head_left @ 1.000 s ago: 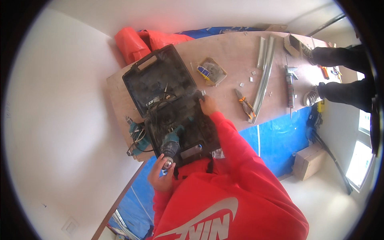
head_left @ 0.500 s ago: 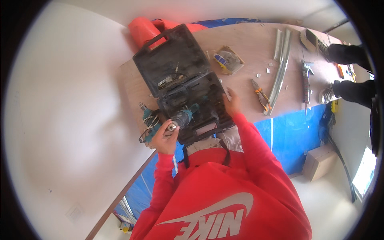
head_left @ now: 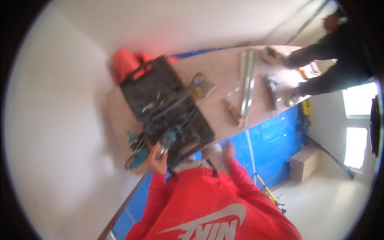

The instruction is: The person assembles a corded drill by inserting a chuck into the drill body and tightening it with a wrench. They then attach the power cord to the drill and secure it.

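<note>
Blurred frame. Nearest: red sweatshirt sleeves rising from the lower edge. Left hand (head_left: 157,154), grip wrapped around a teal power drill (head_left: 168,141), held at the near edge of the open black tool case (head_left: 166,105). Right hand (head_left: 227,147) sits at the near worktop edge just right of the case; too blurred, cannot tell if its grip is spread or pressed together. Second teal tool (head_left: 136,149) lies left of the case. Brown wooden worktop (head_left: 218,68) carries an orange-handled tool (head_left: 233,112), metal rails (head_left: 247,86), a small packet (head_left: 201,84). Blue tarp (head_left: 272,144) on the floor, cardboard box (head_left: 303,168) beyond. Red bag (head_left: 125,63) at the far corner; white walls. Another person (head_left: 336,52) in dark clothes at the far right end.
</note>
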`<state>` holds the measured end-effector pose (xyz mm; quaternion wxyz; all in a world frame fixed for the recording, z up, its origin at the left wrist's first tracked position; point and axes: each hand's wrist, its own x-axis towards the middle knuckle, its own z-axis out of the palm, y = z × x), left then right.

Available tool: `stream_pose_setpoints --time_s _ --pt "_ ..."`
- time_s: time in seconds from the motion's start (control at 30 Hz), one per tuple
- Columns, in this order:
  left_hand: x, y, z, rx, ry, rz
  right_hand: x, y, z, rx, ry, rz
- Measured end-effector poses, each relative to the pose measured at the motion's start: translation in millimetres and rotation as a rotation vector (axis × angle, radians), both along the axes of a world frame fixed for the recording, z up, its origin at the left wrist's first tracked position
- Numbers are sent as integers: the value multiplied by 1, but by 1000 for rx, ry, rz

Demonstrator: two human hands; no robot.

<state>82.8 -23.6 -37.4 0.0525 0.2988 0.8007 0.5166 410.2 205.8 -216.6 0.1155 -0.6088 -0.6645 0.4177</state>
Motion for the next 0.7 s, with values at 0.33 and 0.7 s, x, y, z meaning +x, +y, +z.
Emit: stream_pose_setpoints --time_s 0.33,0.7 --pt "18 -6 32 -18 -198 -170 -4 -26 -28 -205 -363 216" --pt "27 14 32 -115 -222 -160 -27 44 8 -163 -255 153"
